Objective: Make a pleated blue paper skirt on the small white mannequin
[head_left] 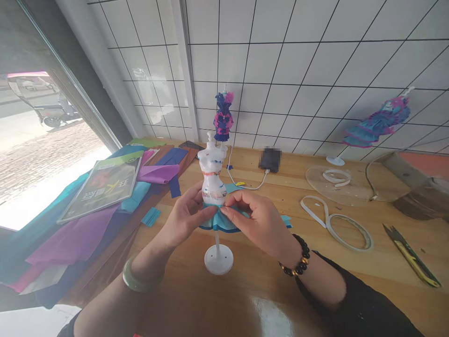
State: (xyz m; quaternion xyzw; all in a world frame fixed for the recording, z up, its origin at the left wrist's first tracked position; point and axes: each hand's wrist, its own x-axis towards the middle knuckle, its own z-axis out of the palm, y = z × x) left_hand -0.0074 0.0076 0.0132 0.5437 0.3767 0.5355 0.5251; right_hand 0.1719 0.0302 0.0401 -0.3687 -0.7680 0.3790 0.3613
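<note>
A small white dress-form mannequin (pixel 212 180) stands upright on its round white base (pixel 219 260). Around its hips runs a light-blue crepe paper skirt (pixel 219 221) with a darker blue lower edge. My left hand (pixel 187 213) reaches round the left side, its thumb pressing the skirt's top edge at the front. From the right, my right hand (pixel 254 215) pinches the same edge between thumb and forefinger, close to the left thumb. The fingers behind the form are partly hidden. Coloured marks and strips cross the mannequin's bust, waist and hips.
Coloured paper sheets and a printed packet (pixel 105 185) are piled at left. Two dressed mannequins (pixel 223 117) stand along the tiled wall. White tape rolls (pixel 351 231), a yellow utility knife (pixel 412 255) and a cable (pixel 257 187) lie on the wooden table. Blue paper pieces (pixel 150 216) lie nearby.
</note>
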